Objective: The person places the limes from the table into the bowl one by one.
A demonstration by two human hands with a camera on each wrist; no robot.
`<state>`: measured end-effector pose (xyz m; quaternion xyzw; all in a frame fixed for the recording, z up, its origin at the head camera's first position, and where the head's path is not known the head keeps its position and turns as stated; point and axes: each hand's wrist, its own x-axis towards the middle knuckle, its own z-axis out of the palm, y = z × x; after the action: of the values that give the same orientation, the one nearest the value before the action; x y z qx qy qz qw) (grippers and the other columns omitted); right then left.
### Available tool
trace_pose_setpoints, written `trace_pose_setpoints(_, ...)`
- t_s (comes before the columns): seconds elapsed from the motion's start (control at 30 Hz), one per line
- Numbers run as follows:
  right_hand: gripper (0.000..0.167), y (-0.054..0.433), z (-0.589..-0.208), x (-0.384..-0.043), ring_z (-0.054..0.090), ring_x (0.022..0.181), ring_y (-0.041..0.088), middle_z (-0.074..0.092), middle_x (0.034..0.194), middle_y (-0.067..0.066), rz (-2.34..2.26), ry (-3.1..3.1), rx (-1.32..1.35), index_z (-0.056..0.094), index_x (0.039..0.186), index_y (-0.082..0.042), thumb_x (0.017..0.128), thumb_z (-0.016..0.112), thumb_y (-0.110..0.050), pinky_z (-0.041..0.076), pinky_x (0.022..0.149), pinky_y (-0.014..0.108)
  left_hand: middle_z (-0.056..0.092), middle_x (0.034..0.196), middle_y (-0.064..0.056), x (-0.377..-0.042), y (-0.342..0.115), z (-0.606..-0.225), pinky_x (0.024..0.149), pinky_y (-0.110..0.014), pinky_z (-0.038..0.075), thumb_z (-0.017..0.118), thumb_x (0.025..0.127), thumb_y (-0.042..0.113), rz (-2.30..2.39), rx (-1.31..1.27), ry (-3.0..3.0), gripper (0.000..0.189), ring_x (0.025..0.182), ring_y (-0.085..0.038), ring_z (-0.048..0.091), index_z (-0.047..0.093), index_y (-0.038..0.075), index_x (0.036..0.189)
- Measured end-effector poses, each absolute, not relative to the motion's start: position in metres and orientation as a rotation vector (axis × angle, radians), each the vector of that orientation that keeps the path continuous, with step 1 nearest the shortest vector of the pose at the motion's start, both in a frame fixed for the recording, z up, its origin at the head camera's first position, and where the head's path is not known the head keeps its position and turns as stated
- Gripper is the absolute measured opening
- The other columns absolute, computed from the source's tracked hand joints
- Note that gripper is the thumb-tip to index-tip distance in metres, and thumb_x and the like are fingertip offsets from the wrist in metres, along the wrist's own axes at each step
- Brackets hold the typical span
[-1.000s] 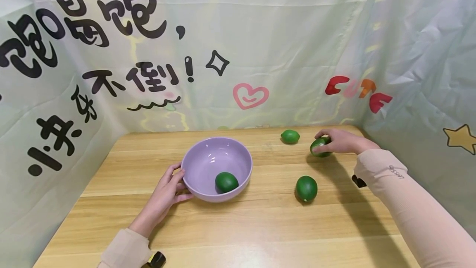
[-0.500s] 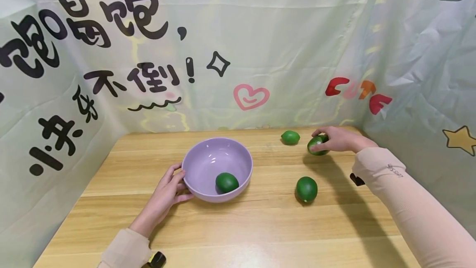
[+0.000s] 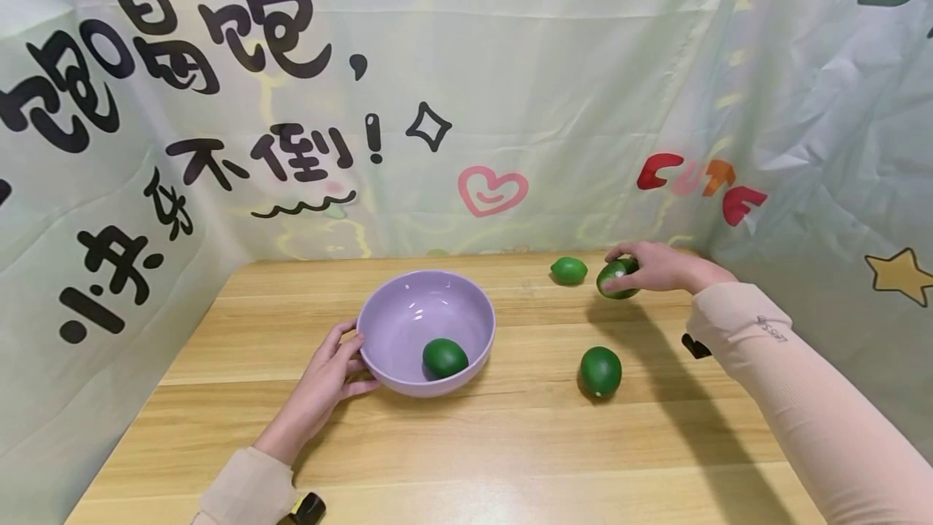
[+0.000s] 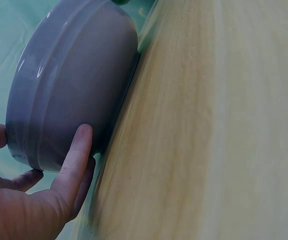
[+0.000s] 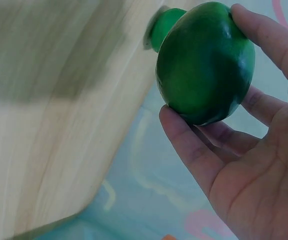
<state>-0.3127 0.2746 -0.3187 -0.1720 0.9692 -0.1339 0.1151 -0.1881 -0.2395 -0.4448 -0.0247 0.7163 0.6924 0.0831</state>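
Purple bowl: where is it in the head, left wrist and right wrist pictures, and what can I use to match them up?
Head: the purple bowl is slightly left of centre, in the lower half.
Left wrist: upper left, seen from the side, cut off by the top edge.
Right wrist: not in it.
Shared landmark: the wooden tabletop, along the bottom in head, right in left wrist, left in right wrist.

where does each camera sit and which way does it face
Head: on the head, facing forward and down at the table; left grip, right grip, sleeves show.
Left wrist: worn there, facing the bowl; left grip shows.
Right wrist: worn there, facing the held fruit; right grip shows.
Head and right wrist share the held fruit.
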Motion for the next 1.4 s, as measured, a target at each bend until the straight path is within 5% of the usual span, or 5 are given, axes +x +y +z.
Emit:
trace_pose_setpoints(0.8,0.067,0.247,-0.302,-0.315,0.064,0.112,0.034,0.067,0.135,0.023,-0.429,2.841,-0.584,0.061,0.145,-0.004,0.097,0.079,-0.047,0.056,0.087,0.044,0.046,0.156,-0.025,-0.19,-0.24,-0.445,0.098,-0.043,0.067,0.042,0.118,0.037,2.062,-0.072,2.135,0.049,0.121,-0.029,0.07,0.034,0.019,0.163)
trace_pose_setpoints(1.4,0.066,0.224,-0.289,-0.313,0.064,0.114,0.032,0.068,0.131,0.017,-0.411,2.848,-0.642,0.062,0.144,-0.007,0.097,0.079,-0.049,0.057,0.093,0.049,0.044,0.158,-0.026,-0.188,-0.24,-0.443,0.1,-0.046,0.066,0.041,0.118,0.038,2.064,-0.061,2.133,0.051,0.125,-0.032,0.069,0.033,0.018,0.164)
